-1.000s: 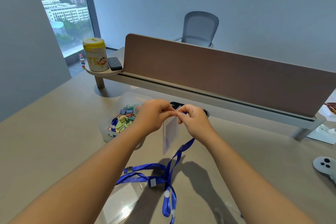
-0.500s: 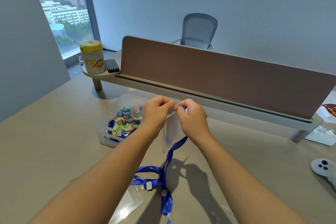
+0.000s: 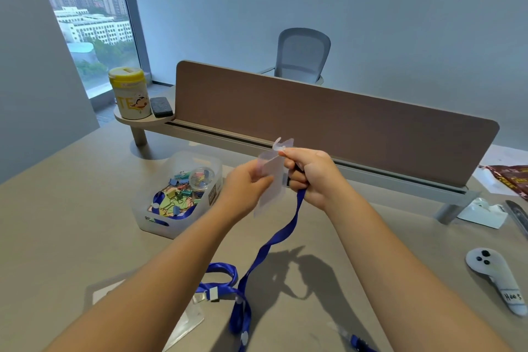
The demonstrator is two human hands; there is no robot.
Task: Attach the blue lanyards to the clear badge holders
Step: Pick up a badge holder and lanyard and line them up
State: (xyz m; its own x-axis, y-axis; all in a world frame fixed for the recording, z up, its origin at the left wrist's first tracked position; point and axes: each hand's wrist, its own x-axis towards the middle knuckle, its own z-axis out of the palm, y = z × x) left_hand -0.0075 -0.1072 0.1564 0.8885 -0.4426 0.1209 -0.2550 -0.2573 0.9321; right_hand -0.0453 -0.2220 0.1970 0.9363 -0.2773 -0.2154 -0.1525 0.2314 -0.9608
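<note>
I hold a clear badge holder [image 3: 272, 183] upright in the air above the desk. My left hand [image 3: 248, 191] pinches its left side. My right hand [image 3: 310, 177] grips its top right edge together with the upper end of a blue lanyard [image 3: 278, 237]. The strap hangs down from that hand and lies looped on the desk between my forearms, with a metal clip [image 3: 213, 294] on it. Another clear holder [image 3: 187, 320] lies flat on the desk under my left forearm. The clasp at the holder's top is hidden by my fingers.
A clear plastic bin [image 3: 174, 224] with colourful binder clips and another blue lanyard stands to the left. A brown divider panel [image 3: 328, 126] runs across the back. A white controller [image 3: 498, 277] lies at the right, a yellow-lidded canister [image 3: 130, 97] on the far left shelf.
My hands rose and drew slightly apart, lifting the holder higher and turning it. The lanyard pulled up and straightened, its loops on the desk tightening.
</note>
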